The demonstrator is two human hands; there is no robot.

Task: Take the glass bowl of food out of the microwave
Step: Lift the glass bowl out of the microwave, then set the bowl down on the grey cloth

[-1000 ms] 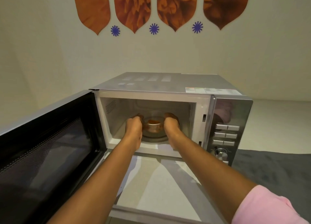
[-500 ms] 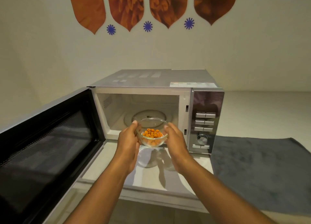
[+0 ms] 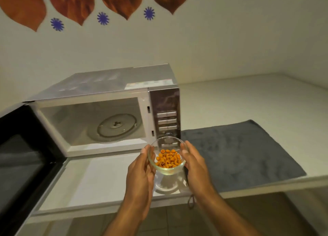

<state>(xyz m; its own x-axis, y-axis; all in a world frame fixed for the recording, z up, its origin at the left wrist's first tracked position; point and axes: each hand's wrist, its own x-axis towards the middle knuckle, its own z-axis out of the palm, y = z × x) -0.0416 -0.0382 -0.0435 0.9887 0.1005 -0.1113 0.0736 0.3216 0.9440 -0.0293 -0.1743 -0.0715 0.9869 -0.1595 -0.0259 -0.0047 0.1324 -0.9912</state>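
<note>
A small glass bowl [image 3: 158, 165] with orange food pieces hangs in the air, outside the microwave [image 3: 110, 86], in front of its control panel [image 3: 166, 118]. My left hand [image 3: 142, 170] grips the bowl's left side and my right hand [image 3: 194, 163] its right side. The microwave door [image 3: 21, 156] stands wide open to the left. Inside the white cavity only the bare glass turntable [image 3: 115, 127] shows.
A grey cloth mat [image 3: 239, 152] lies on the white counter [image 3: 248, 101] to the right of the microwave. The counter's front edge runs just under my hands. A small cord loop [image 3: 191, 201] hangs at that edge. The wall behind carries orange and blue decals.
Both hands pulled the bowl out of the cavity, then carried it toward me and to the right, in front of the control panel. The turntable is now bare.
</note>
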